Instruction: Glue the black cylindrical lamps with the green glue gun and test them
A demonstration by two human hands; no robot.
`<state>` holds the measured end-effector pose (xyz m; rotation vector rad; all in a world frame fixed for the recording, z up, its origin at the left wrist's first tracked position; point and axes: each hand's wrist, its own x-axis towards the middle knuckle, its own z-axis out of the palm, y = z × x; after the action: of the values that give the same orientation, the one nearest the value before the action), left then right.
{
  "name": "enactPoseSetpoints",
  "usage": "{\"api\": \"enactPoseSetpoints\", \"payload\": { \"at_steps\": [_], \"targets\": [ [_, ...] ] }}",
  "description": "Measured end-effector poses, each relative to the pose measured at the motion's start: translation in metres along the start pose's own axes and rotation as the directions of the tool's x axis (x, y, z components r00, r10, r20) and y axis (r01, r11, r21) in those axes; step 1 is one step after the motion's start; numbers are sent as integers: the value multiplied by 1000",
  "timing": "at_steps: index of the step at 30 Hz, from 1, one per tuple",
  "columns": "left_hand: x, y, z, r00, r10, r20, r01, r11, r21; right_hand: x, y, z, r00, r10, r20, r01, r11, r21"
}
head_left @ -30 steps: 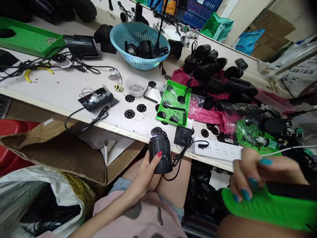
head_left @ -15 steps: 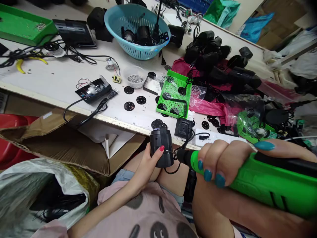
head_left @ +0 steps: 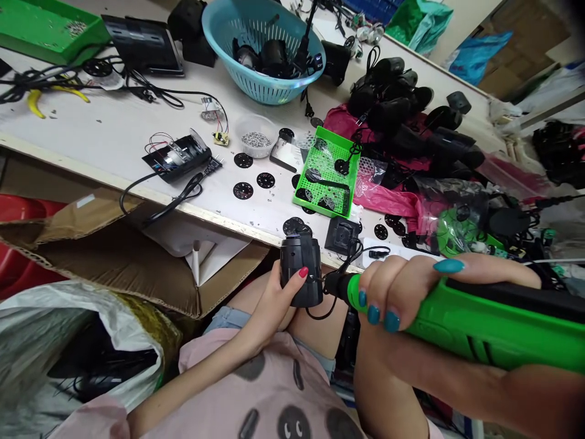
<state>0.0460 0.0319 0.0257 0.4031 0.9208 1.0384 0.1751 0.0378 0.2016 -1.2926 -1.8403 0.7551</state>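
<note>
Just below the near edge of the white workbench (head_left: 137, 140), the left hand (head_left: 274, 302) grasps a black cylindrical housing (head_left: 300, 271) upright over the lap, while the right hand (head_left: 411, 289) clenches a green electric screwdriver (head_left: 479, 329) whose dark tip touches the housing's right side.

The screwdriver (head_left: 479, 326) was bright green, the housing (head_left: 300, 271) black, the basket (head_left: 256, 27) pale blue, the table (head_left: 114, 140) white.

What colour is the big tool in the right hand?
Bright green electric screwdriver with a black tip, gripped in the right hand; head view.
</note>
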Motion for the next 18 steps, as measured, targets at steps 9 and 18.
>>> {"api": "enactPoseSetpoints", "payload": {
  "at_steps": [9, 18],
  "targets": [
    [-6, 6, 2, 1000, -14, 16, 14, 999, 44, 8, 2, 4, 994, -61, 90, 33, 958, 284],
    [-9, 7, 0, 999, -20, 43, 18, 998, 56, 3, 11, 43, 959, -30, -282, 163, 872, 461]
  ]
}}
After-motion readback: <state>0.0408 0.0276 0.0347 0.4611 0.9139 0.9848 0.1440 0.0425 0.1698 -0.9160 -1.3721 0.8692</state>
